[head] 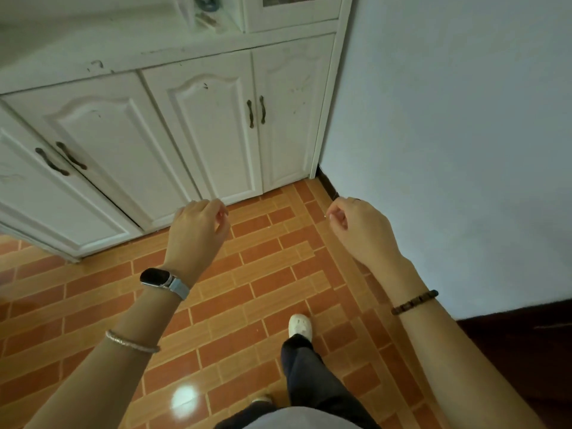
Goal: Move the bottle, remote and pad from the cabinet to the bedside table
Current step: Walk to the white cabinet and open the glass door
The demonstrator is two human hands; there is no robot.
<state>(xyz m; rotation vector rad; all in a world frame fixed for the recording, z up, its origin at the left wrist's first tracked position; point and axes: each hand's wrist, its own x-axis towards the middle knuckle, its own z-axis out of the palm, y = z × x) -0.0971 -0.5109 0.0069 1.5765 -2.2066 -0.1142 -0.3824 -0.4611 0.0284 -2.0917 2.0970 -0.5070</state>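
A white cabinet point(198, 125) with closed lower doors fills the upper left. Its countertop point(123, 48) runs along the top of the view, and small blurred items point(207, 13) sit on an open shelf above it; I cannot tell whether they are the bottle, remote or pad. My left hand point(198, 230) hangs in front of the cabinet's base, fingers loosely curled and holding nothing. My right hand point(359, 230) is level with it near the wall corner, fingers curled in the same way, also holding nothing.
A pale wall point(448, 134) stands at the right with a dark skirting board point(328, 184). Orange brick-pattern floor tiles point(263, 274) lie below. My right foot in a white shoe point(299, 326) is stepped forward. Dark door handles point(256, 113) sit on the cabinet doors.
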